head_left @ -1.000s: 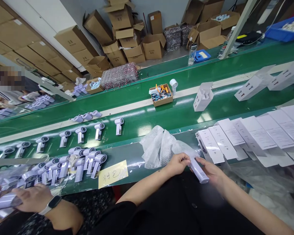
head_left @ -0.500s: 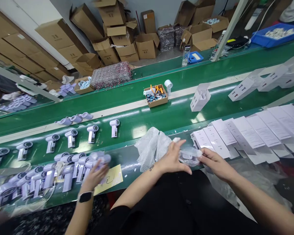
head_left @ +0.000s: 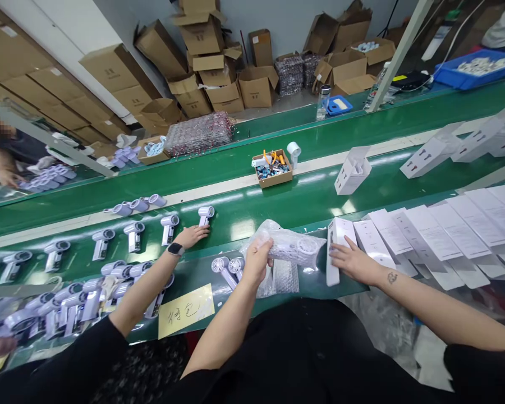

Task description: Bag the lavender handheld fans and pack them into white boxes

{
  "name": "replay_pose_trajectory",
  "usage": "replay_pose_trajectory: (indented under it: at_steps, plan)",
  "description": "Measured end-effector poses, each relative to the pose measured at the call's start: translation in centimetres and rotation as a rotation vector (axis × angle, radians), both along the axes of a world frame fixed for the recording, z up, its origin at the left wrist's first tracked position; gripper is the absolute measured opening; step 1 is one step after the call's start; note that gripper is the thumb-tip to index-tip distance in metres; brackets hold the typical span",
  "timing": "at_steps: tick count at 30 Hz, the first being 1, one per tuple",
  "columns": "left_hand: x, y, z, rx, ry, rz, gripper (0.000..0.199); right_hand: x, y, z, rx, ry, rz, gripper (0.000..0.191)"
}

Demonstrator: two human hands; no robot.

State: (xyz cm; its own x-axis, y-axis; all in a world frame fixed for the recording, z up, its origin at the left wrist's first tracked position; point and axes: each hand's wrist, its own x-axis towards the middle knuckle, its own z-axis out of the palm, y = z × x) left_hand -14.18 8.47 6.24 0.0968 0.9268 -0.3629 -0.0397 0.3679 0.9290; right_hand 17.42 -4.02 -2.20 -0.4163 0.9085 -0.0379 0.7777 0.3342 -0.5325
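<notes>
My left hand (head_left: 257,262) is closed around the end of a clear bubble-wrap bag (head_left: 288,247). A handheld fan (head_left: 308,246) shows through the plastic, its round head pointing right. My right hand (head_left: 356,261) has its fingers across the side of a white box (head_left: 340,231), the leftmost in a row; its thumb is hidden. More bubble-wrap bags (head_left: 286,279) lie flat below my left hand. Just left of that wrist, two lilac handheld fans (head_left: 221,265) rest on the bench, partly behind my forearm.
A co-worker's hand (head_left: 192,235) touches a fan (head_left: 206,214) on the green belt (head_left: 239,216). Several fans pile up at left beside a yellow paper sign (head_left: 186,311). White boxes (head_left: 421,224) line the right side. A small carton (head_left: 275,175) of tools stands beyond.
My left hand now holds the bagged fan raised, and my right hand has moved onto the first white box. Two fans have appeared by my left forearm. The co-worker's hand moved to the belt.
</notes>
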Motion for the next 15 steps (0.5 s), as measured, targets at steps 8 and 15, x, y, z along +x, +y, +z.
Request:
replay_pose_trajectory:
  at_steps: [8,15]
  plan:
    - [6.0,-2.2,-1.2,0.123,-0.215,-0.148,0.04,-2.2,5.8,2.4,-0.022,0.472,-0.699,0.028]
    - [8.8,-4.0,-1.2,0.807,0.653,-0.32,0.017,-0.5,5.2,2.1,-0.15,0.577,-0.78,0.022]
